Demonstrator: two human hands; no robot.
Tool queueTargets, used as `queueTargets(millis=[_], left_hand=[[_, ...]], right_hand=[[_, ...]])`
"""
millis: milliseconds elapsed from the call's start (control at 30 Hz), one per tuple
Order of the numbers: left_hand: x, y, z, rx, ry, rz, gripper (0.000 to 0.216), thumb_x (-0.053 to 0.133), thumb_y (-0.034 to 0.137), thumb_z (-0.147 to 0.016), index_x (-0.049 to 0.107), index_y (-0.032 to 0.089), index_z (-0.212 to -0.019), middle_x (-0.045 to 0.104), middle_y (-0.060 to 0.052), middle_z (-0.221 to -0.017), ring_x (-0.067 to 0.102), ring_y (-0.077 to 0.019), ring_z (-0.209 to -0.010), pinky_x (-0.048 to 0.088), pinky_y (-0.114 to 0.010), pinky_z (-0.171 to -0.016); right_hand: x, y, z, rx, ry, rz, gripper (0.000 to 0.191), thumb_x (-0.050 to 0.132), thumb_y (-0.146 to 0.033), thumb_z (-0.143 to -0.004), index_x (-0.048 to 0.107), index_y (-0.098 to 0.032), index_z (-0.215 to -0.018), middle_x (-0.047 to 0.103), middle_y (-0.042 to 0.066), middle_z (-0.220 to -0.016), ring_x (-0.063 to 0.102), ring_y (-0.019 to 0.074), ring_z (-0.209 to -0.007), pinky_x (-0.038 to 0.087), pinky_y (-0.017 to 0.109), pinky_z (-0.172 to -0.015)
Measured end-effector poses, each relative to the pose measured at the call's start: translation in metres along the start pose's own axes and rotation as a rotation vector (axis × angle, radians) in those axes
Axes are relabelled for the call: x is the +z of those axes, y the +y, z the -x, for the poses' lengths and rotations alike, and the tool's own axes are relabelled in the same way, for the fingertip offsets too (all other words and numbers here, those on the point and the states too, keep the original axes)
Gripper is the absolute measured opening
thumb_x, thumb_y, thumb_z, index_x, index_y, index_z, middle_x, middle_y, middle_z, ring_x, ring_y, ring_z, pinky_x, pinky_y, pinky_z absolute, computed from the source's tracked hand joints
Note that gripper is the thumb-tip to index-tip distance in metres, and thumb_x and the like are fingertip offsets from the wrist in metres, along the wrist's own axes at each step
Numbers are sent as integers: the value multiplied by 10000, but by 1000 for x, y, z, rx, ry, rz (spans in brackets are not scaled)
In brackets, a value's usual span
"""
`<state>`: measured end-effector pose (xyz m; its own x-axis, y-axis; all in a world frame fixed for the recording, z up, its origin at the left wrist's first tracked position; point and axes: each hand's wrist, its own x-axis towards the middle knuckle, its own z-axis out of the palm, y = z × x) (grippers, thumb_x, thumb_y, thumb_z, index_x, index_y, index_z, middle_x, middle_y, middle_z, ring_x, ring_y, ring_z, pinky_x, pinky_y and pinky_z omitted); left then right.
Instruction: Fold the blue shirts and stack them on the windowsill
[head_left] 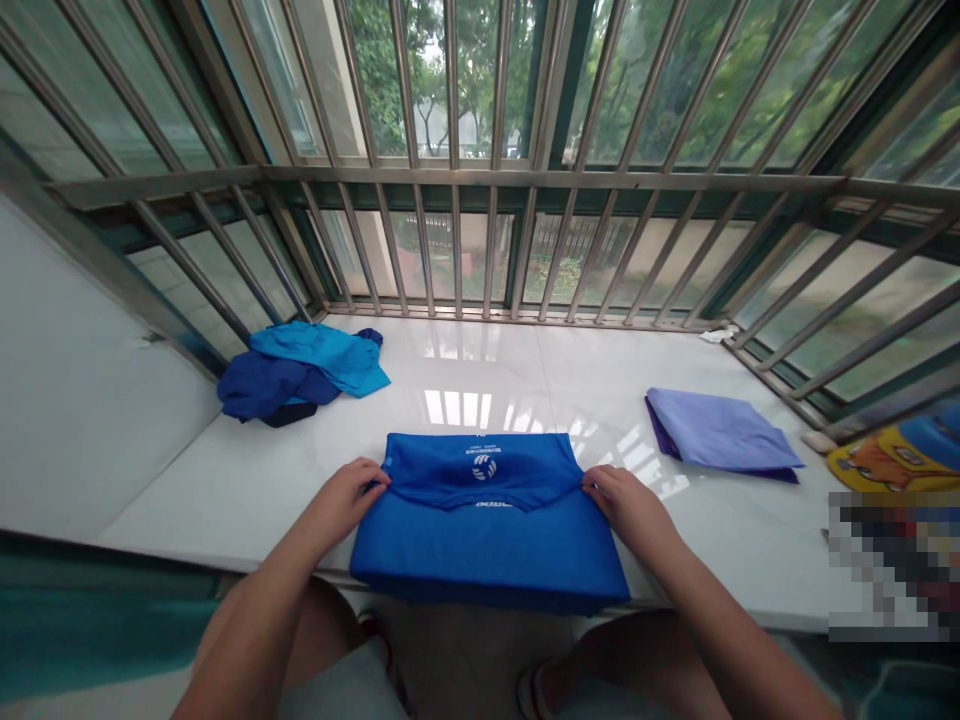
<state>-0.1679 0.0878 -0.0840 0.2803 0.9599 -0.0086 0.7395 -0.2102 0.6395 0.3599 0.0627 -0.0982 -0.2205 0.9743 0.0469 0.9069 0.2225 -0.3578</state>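
A blue T-shirt (487, 550) with a white printed logo lies partly folded on the white ledge, its lower part draping over the front edge. The top section is turned down over the rest, and its neckline curve shows across the middle. At the left end of that fold, my left hand (352, 495) pinches the fabric between thumb and fingers. My right hand (624, 500) pinches the matching corner on the right. Both hands rest low, close to the ledge.
A crumpled heap of blue clothes (300, 375) sits at the back left. To the right lies a folded lavender garment (724, 430). A yellow and blue cartoon item (900, 450) stands at the far right. Metal bars (450, 178) line the window behind the white ledge (495, 365).
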Motion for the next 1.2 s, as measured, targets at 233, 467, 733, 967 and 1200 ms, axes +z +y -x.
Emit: queueTargets(millis=[233,467,733,967,1200], left_hand=[[-12,12,-33,-61,173,-239,301,518,362,-983,771,218,-1057,795,-104,-1076,747,-286,-1009,579,-404,-970],[24,19,-76,81,89,-351,402,486,223,-1019,769,212,-1303,735,-131,-1426,661,-291,-1338,483,-419,-1192],[-17,-8,-116,-144,-168,-323,266,777,352,-798,834,213,-1018,821,-86,-1016,754,-284,-981,545,-337,-873],[-36,2,-162,-187,-188,-262,231,869,429,-653,754,233,-694,753,0,-702,698,-218,-737,458,-278,-660],[-64,45,-178,-122,203,-256,251,699,418,-903,766,201,-1011,782,-70,-1020,703,-253,-961,521,-324,-868]], right_hand=[[-25,-28,-27,78,44,94,276,526,-346,-1075,757,-224,-1164,786,101,-1192,713,276,-1137,528,374,-1003],[4,-59,-65,-32,19,171,439,428,-223,-1112,659,-181,-1482,658,138,-1529,585,291,-1427,432,419,-1210],[1,-28,-93,4,-82,160,383,559,-215,-1065,706,-208,-1419,704,152,-1407,648,295,-1290,498,378,-1072],[-21,-14,-133,43,-83,118,134,715,-218,-990,802,-181,-1085,725,97,-1118,702,214,-985,496,274,-889],[-73,-28,-152,123,233,99,251,534,-257,-1070,717,-166,-1215,660,145,-1243,660,261,-1107,497,340,-996]])
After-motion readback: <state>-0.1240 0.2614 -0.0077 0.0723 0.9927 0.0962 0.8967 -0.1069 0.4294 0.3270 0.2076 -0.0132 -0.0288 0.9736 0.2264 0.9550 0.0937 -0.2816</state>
